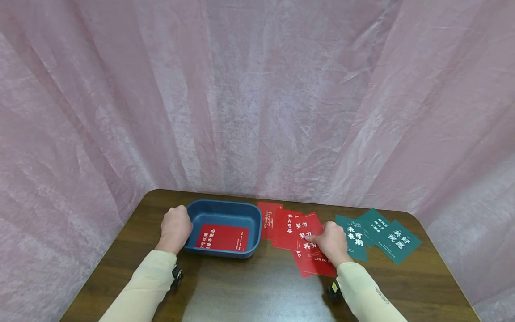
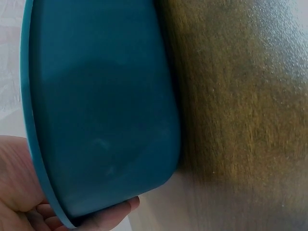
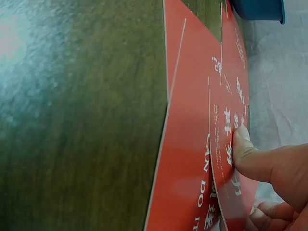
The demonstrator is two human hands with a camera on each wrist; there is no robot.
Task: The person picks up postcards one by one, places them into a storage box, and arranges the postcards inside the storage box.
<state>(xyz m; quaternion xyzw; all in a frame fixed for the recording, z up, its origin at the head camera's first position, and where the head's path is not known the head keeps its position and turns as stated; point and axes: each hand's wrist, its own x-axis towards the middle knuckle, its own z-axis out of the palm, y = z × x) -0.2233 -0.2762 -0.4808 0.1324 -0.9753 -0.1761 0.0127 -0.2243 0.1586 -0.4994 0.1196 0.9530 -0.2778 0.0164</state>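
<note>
My left hand grips the left end of a blue plastic basin, its fingers curled at the wall below the rim in the left wrist view. A red card with white lettering lies flat inside the basin. Over an overlapping spread of red cards, my right hand pinches the right edge of one red card, thumb on its printed face and fingers underneath. That card lies across another red card on its left and one marked "CAN DO IT" on the near side.
One more red card touches the basin's right side in the head view. Several green cards overlap to the right of my right hand. Everything rests on a brown wooden table, with a pink curtain hanging behind its far edge.
</note>
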